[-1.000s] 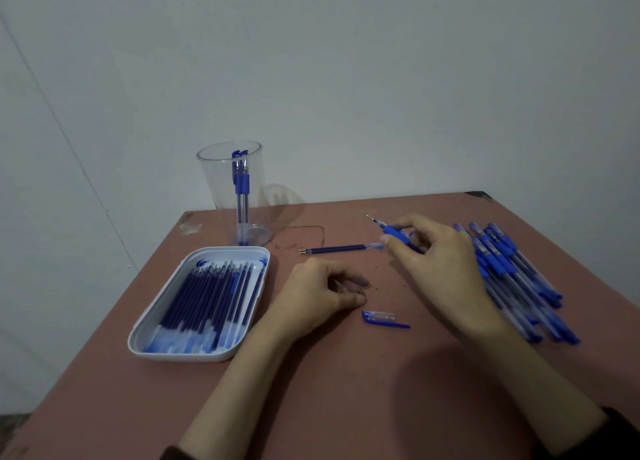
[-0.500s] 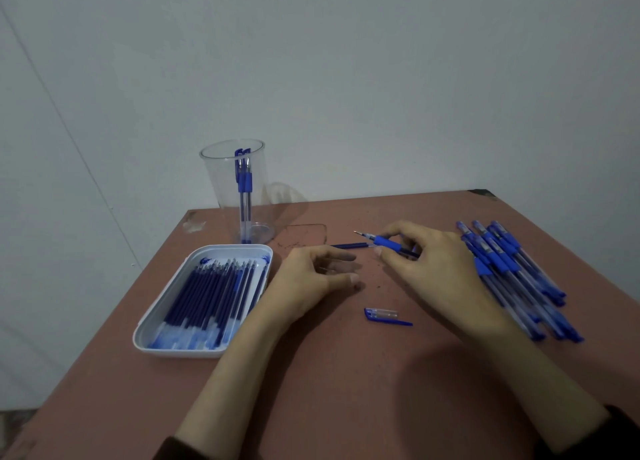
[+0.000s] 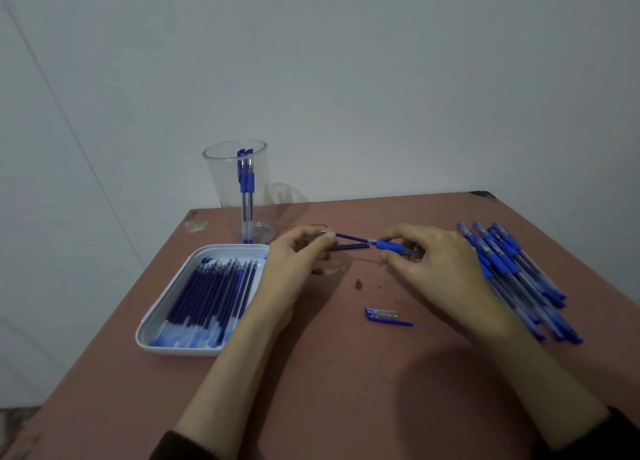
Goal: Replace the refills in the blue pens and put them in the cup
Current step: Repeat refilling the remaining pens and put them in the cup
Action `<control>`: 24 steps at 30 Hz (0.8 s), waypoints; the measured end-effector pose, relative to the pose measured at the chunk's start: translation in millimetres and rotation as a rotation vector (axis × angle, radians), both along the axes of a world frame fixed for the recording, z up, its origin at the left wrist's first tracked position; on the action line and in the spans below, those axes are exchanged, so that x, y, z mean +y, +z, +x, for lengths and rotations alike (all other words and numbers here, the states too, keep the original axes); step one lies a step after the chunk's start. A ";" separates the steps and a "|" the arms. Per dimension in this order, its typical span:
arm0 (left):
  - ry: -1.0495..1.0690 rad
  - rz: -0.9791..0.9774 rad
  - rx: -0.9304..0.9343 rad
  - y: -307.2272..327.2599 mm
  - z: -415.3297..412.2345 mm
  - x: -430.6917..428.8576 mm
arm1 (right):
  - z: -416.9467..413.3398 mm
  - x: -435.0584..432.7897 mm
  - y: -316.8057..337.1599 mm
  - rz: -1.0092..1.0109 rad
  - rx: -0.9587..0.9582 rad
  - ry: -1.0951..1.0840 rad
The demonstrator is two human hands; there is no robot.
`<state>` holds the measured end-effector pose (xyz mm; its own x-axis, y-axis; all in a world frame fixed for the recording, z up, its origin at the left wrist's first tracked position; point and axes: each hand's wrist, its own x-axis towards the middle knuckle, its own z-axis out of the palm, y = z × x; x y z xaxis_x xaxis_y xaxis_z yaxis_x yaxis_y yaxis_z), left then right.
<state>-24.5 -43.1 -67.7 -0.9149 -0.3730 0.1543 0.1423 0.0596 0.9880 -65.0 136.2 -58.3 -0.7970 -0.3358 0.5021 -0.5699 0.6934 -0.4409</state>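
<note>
My right hand (image 3: 436,262) grips a blue pen barrel (image 3: 391,245) by its rubber grip, just above the table. My left hand (image 3: 298,258) pinches the tip end of a dark blue refill (image 3: 351,238) that sticks out of that barrel towards the left. A second refill (image 3: 349,247) lies on the table right below it. A small metal tip cone (image 3: 357,284) and a blue pen cap (image 3: 382,315) lie loose in front of my hands. The clear cup (image 3: 227,182) at the back left holds two blue pens (image 3: 246,182).
A white tray (image 3: 232,250) with several dark blue refills sits at the left, beside my left wrist. A pile of several blue pens (image 3: 512,272) lies at the right, partly behind my right hand. The reddish table (image 3: 346,373) ends close behind the cup.
My left hand rose from the table to the pen's tip and now pinches the refill, which shows partly out of the barrel. The metal tip cone now lies on the table.
</note>
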 end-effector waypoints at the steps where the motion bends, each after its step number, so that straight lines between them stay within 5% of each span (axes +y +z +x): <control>1: 0.048 -0.112 0.034 -0.8 -0.3 -1.5 | -0.4 0.2 -0.1 0.011 0.003 -0.010; 4: 0.097 -0.634 0.183 -4.6 5.1 1.4 | 0.3 -1.5 -2.4 0.057 0.022 -0.007; 9: 0.017 -1.097 0.289 -3.1 2.2 -5.9 | 0.0 -2.1 -3.4 0.113 0.035 0.023; 14: 0.090 -1.195 0.143 15.6 7.7 -47.7 | -7.2 4.0 -1.9 0.107 0.009 -0.058; 24: 0.029 -1.069 -0.175 20.2 -56.1 -38.8 | -10.1 5.8 -3.6 -0.016 -0.004 -0.115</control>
